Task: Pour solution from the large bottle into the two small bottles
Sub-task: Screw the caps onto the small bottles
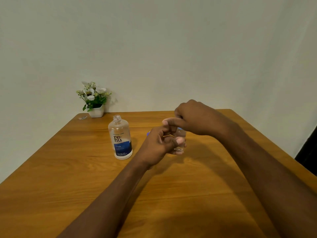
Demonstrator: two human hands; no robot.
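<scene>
Both arms reached over the table [68,169]. The left hand [159,145] curled its fingers [178,140] round a small bottle [181,133]. The right hand [193,117] pinched its cap [179,129], probably unscrewing it. The large bottle [121,140] stood open, left. Next: steady pouring.

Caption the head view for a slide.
Left hand holds a small bottle while right hand grips its cap, beside the uncapped large bottle on a table.
</scene>
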